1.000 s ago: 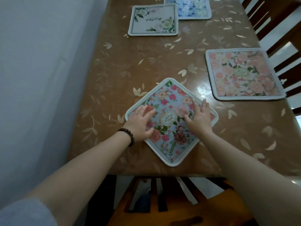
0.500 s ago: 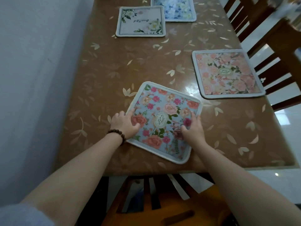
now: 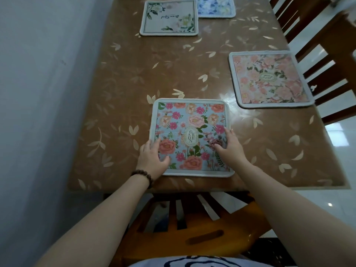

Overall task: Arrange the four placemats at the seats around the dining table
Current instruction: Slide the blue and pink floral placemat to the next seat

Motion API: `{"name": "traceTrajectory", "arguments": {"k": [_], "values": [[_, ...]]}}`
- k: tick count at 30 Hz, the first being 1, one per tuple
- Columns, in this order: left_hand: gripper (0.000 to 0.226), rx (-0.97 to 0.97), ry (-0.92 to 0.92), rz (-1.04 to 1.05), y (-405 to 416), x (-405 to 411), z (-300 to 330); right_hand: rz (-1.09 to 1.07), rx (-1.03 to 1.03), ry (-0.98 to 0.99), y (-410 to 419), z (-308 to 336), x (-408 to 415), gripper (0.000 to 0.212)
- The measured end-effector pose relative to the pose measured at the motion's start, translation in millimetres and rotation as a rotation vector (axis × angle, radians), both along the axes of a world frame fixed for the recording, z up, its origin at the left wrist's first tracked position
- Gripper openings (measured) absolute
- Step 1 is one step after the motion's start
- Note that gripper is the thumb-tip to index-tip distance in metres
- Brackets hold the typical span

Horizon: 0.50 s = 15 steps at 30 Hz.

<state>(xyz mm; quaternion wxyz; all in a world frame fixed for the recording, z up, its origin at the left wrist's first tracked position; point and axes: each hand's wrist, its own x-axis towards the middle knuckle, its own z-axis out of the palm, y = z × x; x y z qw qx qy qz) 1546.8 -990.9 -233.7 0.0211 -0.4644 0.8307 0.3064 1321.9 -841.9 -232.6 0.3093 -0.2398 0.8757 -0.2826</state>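
Observation:
A light-blue placemat with pink and orange flowers point(image 3: 190, 120) lies square to the near edge of the brown dining table point(image 3: 134, 78). My left hand point(image 3: 153, 158) rests flat on its lower left corner, fingers spread. On its right edge my right hand point(image 3: 230, 146) presses down, fingers spread too. A pink floral placemat point(image 3: 269, 79) lies at the right side. A white placemat with green leaves point(image 3: 169, 18) lies at the far left. A blue floral placemat point(image 3: 215, 6) sits beside it, cut off by the top of the frame.
A wooden chair point(image 3: 192, 224) stands tucked under the near edge, below my arms. Dark wooden chairs point(image 3: 327, 54) line the right side. A pale wall point(image 3: 38, 93) runs close along the table's left edge. White tiled floor point(image 3: 342, 132) shows at the right.
The flowered placemat has been turned from a diamond angle until it lies square to the near edge. Both hands slid toward its lower corners with it.

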Motion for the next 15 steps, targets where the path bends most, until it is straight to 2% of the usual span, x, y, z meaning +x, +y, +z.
{"name": "traceTrajectory", "arguments": {"k": [3,8,15], "values": [[0.073,-0.017,0.009,0.027,7.2,3.0,1.5,0.026,0.004,-0.004,5.4,-0.6,1.1,0.08],[0.068,-0.088,-0.087,0.098,13.0,10.4,-2.3,0.046,0.017,0.016,13.3,-3.6,5.8,0.081],[0.066,-0.033,-0.019,0.126,14.4,13.1,-1.4,0.049,0.017,0.042,17.9,-6.4,11.9,0.08]]}}
